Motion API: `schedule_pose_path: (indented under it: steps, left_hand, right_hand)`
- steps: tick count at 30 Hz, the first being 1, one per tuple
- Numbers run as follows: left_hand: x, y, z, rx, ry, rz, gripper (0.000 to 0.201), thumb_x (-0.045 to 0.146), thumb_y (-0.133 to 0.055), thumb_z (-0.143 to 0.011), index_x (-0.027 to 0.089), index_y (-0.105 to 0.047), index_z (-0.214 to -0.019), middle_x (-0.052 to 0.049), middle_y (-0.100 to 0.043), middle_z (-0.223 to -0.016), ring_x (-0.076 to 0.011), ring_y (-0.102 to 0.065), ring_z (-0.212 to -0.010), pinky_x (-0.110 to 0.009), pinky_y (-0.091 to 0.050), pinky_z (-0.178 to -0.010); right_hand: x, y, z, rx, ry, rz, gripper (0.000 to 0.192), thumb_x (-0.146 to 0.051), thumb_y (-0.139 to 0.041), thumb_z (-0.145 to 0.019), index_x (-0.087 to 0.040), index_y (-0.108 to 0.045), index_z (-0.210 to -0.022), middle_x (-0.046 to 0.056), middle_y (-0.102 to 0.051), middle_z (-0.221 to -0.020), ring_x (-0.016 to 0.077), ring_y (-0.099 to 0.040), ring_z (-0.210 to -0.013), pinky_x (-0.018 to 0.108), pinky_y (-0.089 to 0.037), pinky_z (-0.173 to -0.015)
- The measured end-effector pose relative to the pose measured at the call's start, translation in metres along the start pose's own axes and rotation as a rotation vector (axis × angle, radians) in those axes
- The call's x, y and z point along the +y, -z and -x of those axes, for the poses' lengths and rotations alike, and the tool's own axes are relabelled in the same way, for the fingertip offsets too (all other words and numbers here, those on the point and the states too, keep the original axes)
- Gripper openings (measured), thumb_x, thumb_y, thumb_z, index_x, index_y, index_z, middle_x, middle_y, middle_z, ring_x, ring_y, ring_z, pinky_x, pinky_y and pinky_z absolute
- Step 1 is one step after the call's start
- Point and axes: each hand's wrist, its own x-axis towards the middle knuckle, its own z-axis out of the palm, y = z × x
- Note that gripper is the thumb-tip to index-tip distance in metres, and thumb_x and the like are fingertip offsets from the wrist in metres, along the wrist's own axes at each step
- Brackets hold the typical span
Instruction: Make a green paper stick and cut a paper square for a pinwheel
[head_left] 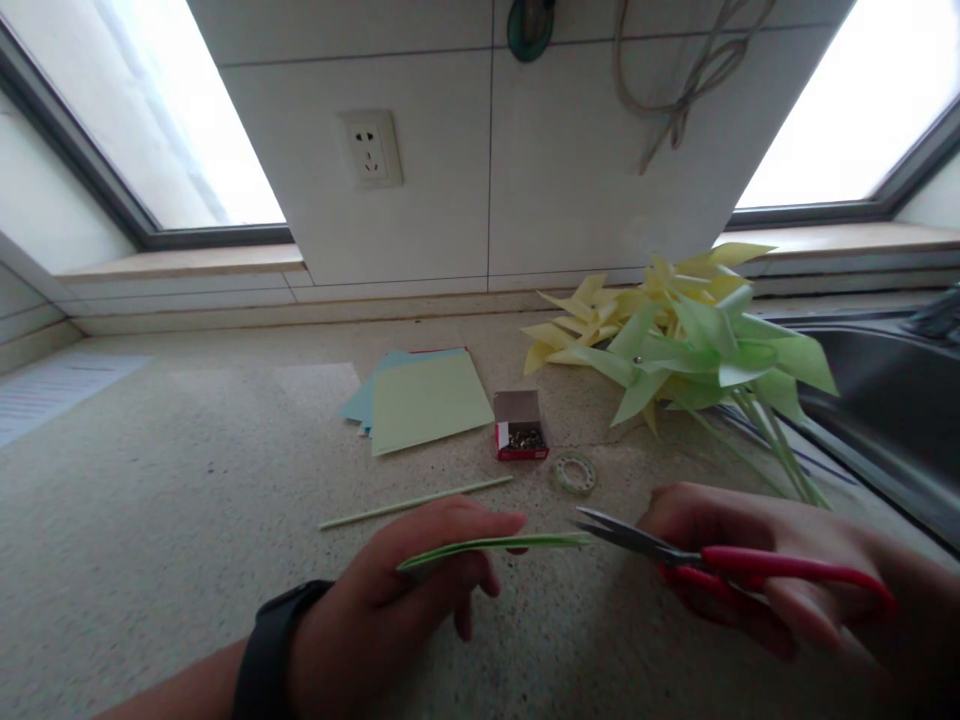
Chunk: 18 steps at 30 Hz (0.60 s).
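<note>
My left hand (pixel 420 580), with a black band at the wrist, pinches a folded piece of light green paper (pixel 487 543) seen nearly edge-on. In my right hand (pixel 757 540) are red-handled scissors (pixel 675 553), their blades parted a little and pointing left. The blade tips are at the right end of the folded paper; whether they touch it I cannot tell. Just beyond my left hand lies a thin pale green stick (pixel 416 503). A roll of clear tape (pixel 575 472) and an opened small red box (pixel 521 440) of metal pins sit past the paper.
Behind the stick is a stack of square paper (pixel 431 400), pale green over blue. Yellow and green paper pinwheels (pixel 697 340) on sticks lie at the right, beside a sink (pixel 885 400). A printed sheet (pixel 67 390) rests far left. A tiled wall with a socket (pixel 371 150) stands behind.
</note>
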Motion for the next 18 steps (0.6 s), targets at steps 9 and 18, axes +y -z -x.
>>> schedule_pose_path:
  steps: [9,18]
  left_hand:
    - [0.002,-0.001,-0.003,0.1,0.195,0.259,0.026,0.033,-0.055,-0.103,0.025,-0.077,-0.115,-0.005,-0.07,-0.09,-0.0097,-0.06,-0.065,-0.015,-0.055,-0.055]
    - [0.006,0.002,-0.004,0.11,0.342,0.305,0.029,0.041,-0.061,-0.099,0.021,-0.079,-0.11,-0.004,-0.07,-0.081,-0.0078,-0.06,-0.057,-0.015,-0.053,-0.053]
  right_hand:
    - [0.0,0.006,-0.001,-0.168,0.005,-0.11,0.07,-0.081,-0.065,-0.071,-0.015,-0.063,-0.093,-0.003,-0.047,-0.077,0.0079,-0.049,-0.062,0.015,-0.042,-0.049]
    - [0.01,0.001,-0.008,-0.132,0.092,-0.094,0.07,-0.08,-0.064,-0.077,-0.015,-0.066,-0.103,-0.001,-0.053,-0.077,0.0094,-0.052,-0.06,0.017,-0.041,-0.048]
